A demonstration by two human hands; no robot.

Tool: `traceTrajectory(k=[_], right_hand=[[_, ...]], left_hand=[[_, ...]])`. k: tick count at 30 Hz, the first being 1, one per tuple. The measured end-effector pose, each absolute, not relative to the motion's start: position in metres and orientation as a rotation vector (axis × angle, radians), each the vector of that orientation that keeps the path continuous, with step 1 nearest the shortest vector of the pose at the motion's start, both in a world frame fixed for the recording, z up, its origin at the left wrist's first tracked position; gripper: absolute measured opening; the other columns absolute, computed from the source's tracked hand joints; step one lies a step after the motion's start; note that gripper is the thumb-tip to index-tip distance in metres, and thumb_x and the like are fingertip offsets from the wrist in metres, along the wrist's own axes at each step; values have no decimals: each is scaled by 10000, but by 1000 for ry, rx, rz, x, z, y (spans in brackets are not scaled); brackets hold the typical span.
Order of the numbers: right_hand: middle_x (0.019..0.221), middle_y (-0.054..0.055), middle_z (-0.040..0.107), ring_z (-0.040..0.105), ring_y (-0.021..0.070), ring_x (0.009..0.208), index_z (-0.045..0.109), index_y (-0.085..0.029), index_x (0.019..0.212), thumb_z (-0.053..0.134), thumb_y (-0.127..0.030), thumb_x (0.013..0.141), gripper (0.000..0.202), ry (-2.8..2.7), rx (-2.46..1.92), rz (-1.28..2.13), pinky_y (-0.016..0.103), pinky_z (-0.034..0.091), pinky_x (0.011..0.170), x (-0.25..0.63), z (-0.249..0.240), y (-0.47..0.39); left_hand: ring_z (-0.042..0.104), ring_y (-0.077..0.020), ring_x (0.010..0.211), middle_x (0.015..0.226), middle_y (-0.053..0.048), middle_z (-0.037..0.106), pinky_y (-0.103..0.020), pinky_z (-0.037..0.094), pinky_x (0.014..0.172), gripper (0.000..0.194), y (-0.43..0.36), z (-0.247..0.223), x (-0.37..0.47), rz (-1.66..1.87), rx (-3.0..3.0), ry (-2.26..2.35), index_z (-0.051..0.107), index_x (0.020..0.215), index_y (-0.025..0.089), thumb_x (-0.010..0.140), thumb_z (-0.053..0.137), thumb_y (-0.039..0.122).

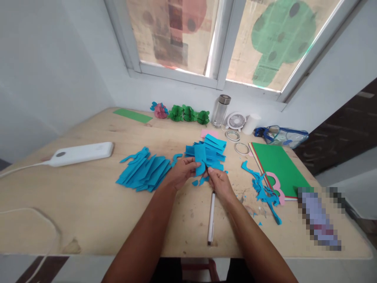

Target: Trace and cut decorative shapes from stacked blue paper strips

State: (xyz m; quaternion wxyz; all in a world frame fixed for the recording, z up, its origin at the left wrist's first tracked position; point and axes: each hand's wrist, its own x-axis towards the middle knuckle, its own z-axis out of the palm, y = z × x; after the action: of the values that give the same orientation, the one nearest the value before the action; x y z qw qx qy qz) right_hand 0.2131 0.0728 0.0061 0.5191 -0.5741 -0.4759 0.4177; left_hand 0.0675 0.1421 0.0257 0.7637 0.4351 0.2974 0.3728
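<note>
My left hand point(179, 173) and right hand point(218, 181) pinch one folded blue paper piece point(200, 163) between them, raised off the pale wooden surface point(97, 196) for handling. A fanned blue paper stack point(144, 173) lies just left, within reach.

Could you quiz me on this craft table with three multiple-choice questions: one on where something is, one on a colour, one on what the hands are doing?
1. Where does the pen lie?
A. on the windowsill
B. on the table, just below the hands
C. on the green sheet

2. What colour is the paper piece in the hands?
A. blue
B. pink
C. yellow

3. How is that piece held?
A. flat under one palm
B. pinched by the left hand and right hand together
C. lying loose, untouched

Answers:
1 B: it lies on bare wood near the table's front edge.
2 A: it matches the blue stacks nearby.
3 B: fingers of both hands grip it.
</note>
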Motion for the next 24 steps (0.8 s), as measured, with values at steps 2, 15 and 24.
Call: traceTrajectory(k=[2,15,24], right_hand=[[441,-64,362,296,93,434,557,-179,600,506,-715,790,571,-1147,-1375,976,257,196,445,214,5,73],[485,-50,339,290,108,487,427,-211,537,472,-705,813,567,-1178,-1371,853,266,198,480,217,1,75],[485,-56,321,279,103,492,360,-222,518,485,-652,824,542,-1175,-1343,872,262,209,495,219,3,75]], left_hand=[[605,-155,640,697,-42,680,-308,512,695,247,140,25,71,804,915,634,693,717,136,606,815,321],[634,-185,735,778,-49,702,-333,539,745,325,132,26,83,886,867,612,685,756,161,544,866,330],[646,-189,676,721,-48,703,-326,514,685,377,135,30,83,884,852,705,668,741,157,585,814,468]])
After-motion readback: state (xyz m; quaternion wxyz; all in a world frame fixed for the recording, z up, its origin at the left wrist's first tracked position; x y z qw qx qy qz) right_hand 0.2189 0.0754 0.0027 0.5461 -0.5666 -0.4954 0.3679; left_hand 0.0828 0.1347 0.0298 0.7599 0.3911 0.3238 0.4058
